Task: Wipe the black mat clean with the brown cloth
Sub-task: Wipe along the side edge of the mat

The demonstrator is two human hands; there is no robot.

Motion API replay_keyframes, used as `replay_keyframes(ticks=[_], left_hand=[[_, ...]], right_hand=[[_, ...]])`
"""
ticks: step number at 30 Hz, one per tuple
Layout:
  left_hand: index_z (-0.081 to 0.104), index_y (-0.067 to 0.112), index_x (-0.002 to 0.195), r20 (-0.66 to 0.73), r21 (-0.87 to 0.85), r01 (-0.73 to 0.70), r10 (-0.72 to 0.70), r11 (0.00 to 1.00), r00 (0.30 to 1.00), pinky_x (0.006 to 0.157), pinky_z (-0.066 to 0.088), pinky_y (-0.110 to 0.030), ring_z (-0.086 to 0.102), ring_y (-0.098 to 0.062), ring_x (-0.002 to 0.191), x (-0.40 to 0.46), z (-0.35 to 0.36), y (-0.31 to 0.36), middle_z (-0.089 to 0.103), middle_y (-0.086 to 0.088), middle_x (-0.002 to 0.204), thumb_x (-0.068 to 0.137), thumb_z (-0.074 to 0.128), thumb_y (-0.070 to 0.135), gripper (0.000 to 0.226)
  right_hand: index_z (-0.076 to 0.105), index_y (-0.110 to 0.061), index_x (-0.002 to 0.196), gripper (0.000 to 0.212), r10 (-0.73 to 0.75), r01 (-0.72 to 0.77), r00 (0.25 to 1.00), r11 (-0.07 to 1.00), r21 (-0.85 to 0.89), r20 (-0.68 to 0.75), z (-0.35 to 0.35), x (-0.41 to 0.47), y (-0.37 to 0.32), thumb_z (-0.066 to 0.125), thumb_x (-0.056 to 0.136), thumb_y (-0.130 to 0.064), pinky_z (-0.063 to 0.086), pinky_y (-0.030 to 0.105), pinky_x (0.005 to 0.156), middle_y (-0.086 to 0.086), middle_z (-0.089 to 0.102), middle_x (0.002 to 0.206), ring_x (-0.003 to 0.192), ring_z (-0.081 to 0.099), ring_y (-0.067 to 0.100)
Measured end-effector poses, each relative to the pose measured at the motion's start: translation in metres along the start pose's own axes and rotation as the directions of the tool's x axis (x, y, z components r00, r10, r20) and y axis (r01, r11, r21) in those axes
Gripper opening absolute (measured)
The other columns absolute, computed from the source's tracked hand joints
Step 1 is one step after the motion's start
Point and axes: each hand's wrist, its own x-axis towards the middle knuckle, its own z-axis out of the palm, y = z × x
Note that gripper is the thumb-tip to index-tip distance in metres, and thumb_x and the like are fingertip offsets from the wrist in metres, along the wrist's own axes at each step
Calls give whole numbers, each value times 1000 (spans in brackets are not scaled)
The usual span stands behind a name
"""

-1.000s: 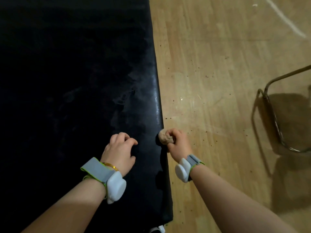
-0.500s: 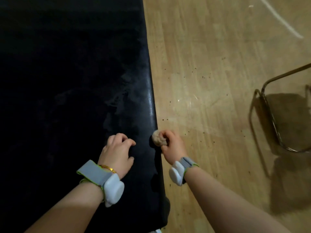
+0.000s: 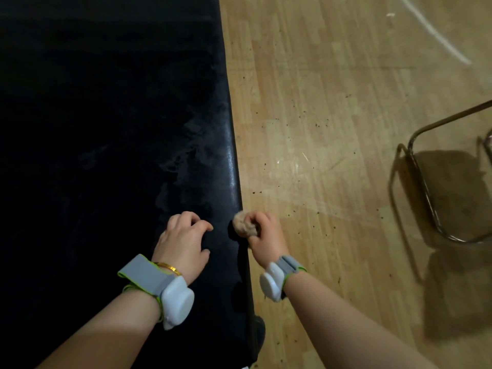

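The black mat (image 3: 106,155) fills the left half of the view, with dull smears near its right edge. My right hand (image 3: 263,233) is shut on the brown cloth (image 3: 243,225), bunched into a small ball and pressed against the mat's right edge. My left hand (image 3: 183,241) rests on the mat just left of it, fingers curled down onto the surface and holding nothing. Both wrists wear grey bands with white pods.
A wooden floor (image 3: 332,129) lies to the right of the mat, dotted with small dark crumbs. A metal chair frame (image 3: 426,187) and its shadow stand at the right edge. A white line crosses the floor at the top right.
The view has shifted slightly, so the mat edge and both hands sit a little further left. The hands keep the same pose at the mat's edge, cloth still gripped.
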Motion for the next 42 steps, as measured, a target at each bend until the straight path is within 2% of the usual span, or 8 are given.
replay_keyframes(ticks=[4, 10, 13, 16, 23, 27, 31, 42], left_hand=[[47, 32, 129, 7, 5, -4, 4, 1000, 1000, 102, 33, -29, 25, -15, 126, 3, 2, 4, 34, 8, 128, 86, 61, 32, 45], [48, 31, 128, -2, 0, -12, 12, 1000, 1000, 100, 33, -29, 25, -15, 126, 3, 2, 10, 35, 8, 128, 86, 62, 31, 45], [48, 31, 128, -6, 7, -11, 11, 1000, 1000, 100, 33, -29, 25, -15, 125, 3, 1, 10, 35, 8, 127, 86, 62, 31, 44], [48, 32, 128, -5, 13, -16, 16, 1000, 1000, 101, 33, -29, 25, -15, 126, 5, -1, 10, 35, 8, 127, 86, 62, 31, 44], [47, 31, 129, 4, 27, -13, 13, 1000, 1000, 101, 34, -28, 25, -14, 126, 3, 3, 11, 35, 9, 127, 86, 62, 31, 45], [47, 31, 128, 12, 29, -17, 16, 999, 1000, 101, 35, -29, 25, -15, 126, 2, 3, 11, 35, 8, 127, 86, 62, 31, 45], [46, 32, 129, 6, 27, -33, 33, 999, 999, 102, 34, -28, 25, -14, 126, 2, 1, 14, 34, 9, 127, 87, 61, 32, 44], [46, 32, 129, 43, 61, -30, 28, 998, 999, 101, 32, -29, 24, -16, 126, -3, 11, 22, 34, 8, 128, 87, 61, 31, 45]], right_hand=[[58, -15, 103, 33, 1, -1, 1000, 1000, 6, -6, 0, 10, -3, 52, 78, 6, 33, 14, 81, -1, 43, 109, 92, 43, 11], [58, -13, 103, 36, -18, 24, 994, 998, 53, -111, 0, 39, -21, 50, 76, 8, 40, 23, 88, -1, 41, 109, 100, 50, 20], [59, -16, 103, 32, -44, 43, 998, 999, -22, -36, 1, 13, -6, 54, 78, 4, 42, 28, 90, -2, 45, 111, 100, 48, 17], [59, -20, 96, 32, -74, 76, 997, 994, -74, 29, 7, -14, 13, 57, 73, 2, 44, 36, 89, -1, 48, 108, 101, 49, 25], [58, -17, 101, 34, -37, 41, 997, 998, 52, -74, -2, 36, -16, 52, 76, 5, 47, 41, 90, 1, 46, 111, 102, 51, 24], [58, -16, 103, 34, -62, 62, 997, 998, 19, -45, 1, 27, -15, 52, 77, 5, 44, 36, 96, 1, 46, 115, 106, 49, 24], [58, -21, 101, 31, -62, 64, 997, 996, -56, 44, 5, -22, 17, 58, 78, 0, 44, 35, 92, -3, 47, 113, 104, 50, 23], [60, -17, 108, 33, -72, 70, 996, 996, -47, -51, 8, -2, 6, 59, 78, -3, 43, 36, 91, 5, 49, 115, 105, 49, 27]])
